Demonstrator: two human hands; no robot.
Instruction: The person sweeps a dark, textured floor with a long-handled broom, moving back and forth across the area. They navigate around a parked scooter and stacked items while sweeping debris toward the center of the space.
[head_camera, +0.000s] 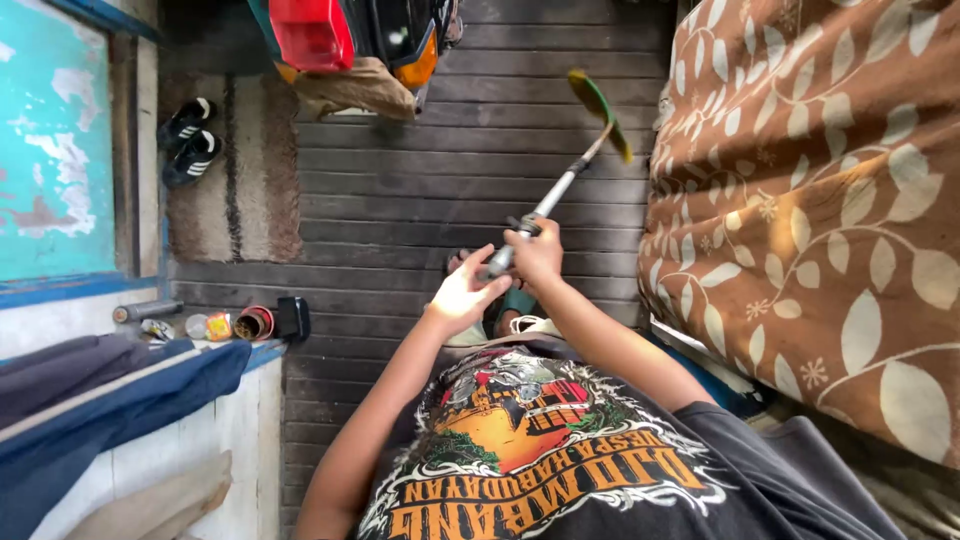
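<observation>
Both hands meet on a long grey metal handle (540, 215): right hand (537, 254) gripping higher, left hand (462, 298) closed just below, its blurred green-yellow head (598, 108) raised beyond them.

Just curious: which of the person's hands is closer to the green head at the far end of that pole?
Right. The right hand grips the pole higher up, towards the green head; the left hand holds the lower end, farther away.

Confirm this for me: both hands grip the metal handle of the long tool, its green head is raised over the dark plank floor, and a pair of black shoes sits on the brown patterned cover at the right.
One detail is wrong. In the head view the black shoes sit on the mat at the upper left, not on the patterned cover. The rest holds: left hand and right hand grip the handle, green head raised over the plank floor.
</observation>
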